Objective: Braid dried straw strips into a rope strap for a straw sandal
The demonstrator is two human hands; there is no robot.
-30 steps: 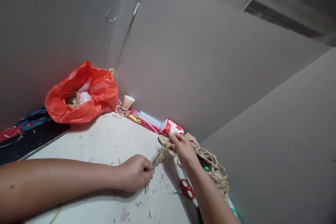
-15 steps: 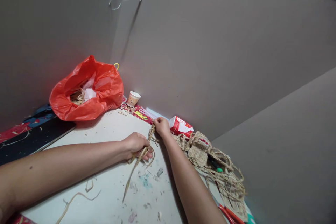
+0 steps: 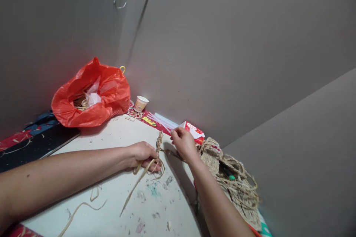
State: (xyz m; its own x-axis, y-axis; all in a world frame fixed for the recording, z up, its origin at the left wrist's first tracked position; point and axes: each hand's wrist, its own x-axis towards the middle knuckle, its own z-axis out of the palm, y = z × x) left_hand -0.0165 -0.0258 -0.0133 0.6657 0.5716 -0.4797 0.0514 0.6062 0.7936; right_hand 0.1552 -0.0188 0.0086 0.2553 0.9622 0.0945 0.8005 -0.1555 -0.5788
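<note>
My left hand (image 3: 144, 153) is closed around a short plait of dry straw (image 3: 159, 140), whose braided end stands up above my fingers. Loose straw strands (image 3: 136, 189) hang from this grip over the white table. To the right, my right hand (image 3: 183, 141) is raised with its thumb and fingertips drawn together, apart from the plait's tip. One thin strand (image 3: 172, 153) runs from the plait toward my right wrist; its far end is hidden. What the right fingertips pinch, if anything, I cannot make out.
An orange-red plastic bag (image 3: 111, 92) with straw inside stands back left, beside a paper cup (image 3: 141, 103). A red-and-white box (image 3: 194, 129) and a heap of woven straw pieces and cords (image 3: 239, 181) line the right edge. Loose strips lie on the stained table (image 3: 111, 177).
My right hand has moved right, away from the plait's tip, uncovering it. A strand now stretches out sideways from the plait. My left hand keeps its hold in nearly the same place.
</note>
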